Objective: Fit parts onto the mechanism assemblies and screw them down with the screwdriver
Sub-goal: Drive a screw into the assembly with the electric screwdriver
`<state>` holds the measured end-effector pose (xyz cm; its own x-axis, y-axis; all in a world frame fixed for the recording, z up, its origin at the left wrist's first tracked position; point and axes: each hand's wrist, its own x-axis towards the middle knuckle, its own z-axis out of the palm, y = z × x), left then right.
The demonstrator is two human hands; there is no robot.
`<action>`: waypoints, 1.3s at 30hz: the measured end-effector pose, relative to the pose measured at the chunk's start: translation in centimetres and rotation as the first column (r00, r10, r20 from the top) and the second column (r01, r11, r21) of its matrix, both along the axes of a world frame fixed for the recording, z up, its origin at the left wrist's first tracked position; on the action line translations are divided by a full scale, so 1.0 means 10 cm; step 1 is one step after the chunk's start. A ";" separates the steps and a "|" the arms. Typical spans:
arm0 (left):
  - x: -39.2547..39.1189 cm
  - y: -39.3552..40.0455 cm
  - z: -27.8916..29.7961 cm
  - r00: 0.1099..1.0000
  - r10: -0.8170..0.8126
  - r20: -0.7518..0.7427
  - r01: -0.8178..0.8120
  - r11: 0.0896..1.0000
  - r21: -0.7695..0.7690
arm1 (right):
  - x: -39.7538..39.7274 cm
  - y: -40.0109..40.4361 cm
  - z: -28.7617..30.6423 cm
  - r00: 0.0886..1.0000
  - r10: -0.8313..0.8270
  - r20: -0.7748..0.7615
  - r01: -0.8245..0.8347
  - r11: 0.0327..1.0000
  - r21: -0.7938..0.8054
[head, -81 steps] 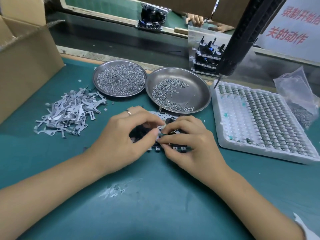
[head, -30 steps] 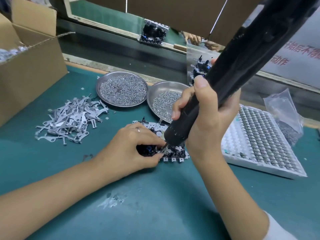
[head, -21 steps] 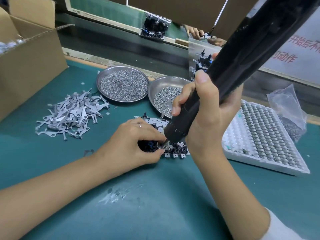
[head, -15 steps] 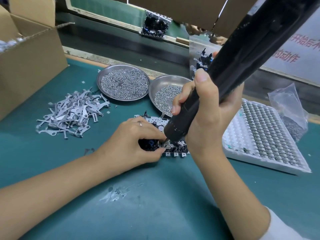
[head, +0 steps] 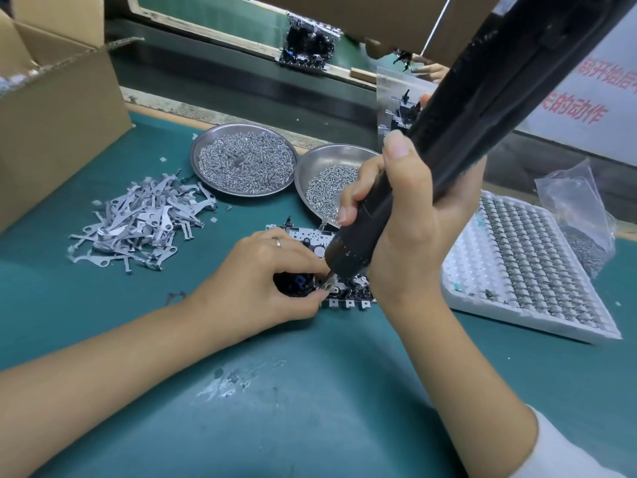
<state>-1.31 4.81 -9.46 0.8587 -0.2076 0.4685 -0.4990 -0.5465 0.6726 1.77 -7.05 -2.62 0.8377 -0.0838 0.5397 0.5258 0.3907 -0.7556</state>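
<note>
Now the right hand (head: 410,215) is wrapped tight around the long black electric screwdriver (head: 458,125), bit tip down on the black-and-silver mechanism assembly (head: 344,291) at centre frame, while the left hand (head: 262,288) pinches that assembly's left end against the green mat (head: 310,391).

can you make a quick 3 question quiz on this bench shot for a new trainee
1. True or false: the right hand grips the screwdriver.
2. What is the left hand doing? A) picking screws from a dish B) steadying the mechanism assembly C) resting flat on the mat
3. Fill in: the pile of flat metal parts lies to the ____ of the two round dishes.

Key: 1 true; 2 B; 3 left
</note>
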 end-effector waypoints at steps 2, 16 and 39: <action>0.00 0.00 0.00 1.000 0.002 -0.001 -0.002 1.000 0.001 | 0.00 0.00 0.00 1.000 0.006 0.004 -0.006 1.000 -0.001; 0.01 0.01 -0.01 1.000 0.002 -0.006 -0.001 1.000 0.019 | 0.00 -0.01 -0.02 0.998 0.046 0.036 -0.045 0.999 -0.011; -0.02 0.03 0.04 0.998 0.025 -0.061 -0.032 0.993 -0.118 | 0.02 -0.29 -0.21 0.927 -0.361 0.104 0.375 0.910 -0.178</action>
<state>-1.52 5.11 -9.06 0.8904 -0.1289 0.4365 -0.4418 -0.4746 0.7613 1.96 -9.90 -4.77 0.7282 -0.2690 0.6303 0.6568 0.0114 -0.7540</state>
